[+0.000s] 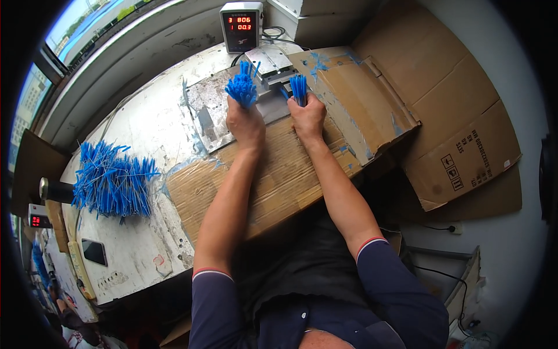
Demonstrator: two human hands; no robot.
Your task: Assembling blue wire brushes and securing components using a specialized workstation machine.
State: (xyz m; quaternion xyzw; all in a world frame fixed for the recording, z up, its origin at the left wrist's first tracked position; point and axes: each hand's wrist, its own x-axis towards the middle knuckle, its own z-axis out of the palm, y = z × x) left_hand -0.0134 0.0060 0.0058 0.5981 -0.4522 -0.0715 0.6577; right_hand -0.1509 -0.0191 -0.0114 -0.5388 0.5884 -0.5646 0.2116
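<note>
Blue bundles [242, 88] near metal fixture [270, 60], cardboard [363, 96] alongside

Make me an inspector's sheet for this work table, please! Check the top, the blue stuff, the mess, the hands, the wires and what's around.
Surface: white table, stained and worn; brown cardboard sheet over part of its near side.
Things in use: left bundle and right bundle, both thin blue strands; the right looks slimmer.
Clutter: loose blue pile at left; phone nearer the person, screen dark.
Hands: left hand grips the left bundle, right hand the right bundle.
Cables: black plug in a wall socket at right.
Surroundings: lit display box at the back; window upper left.
</note>
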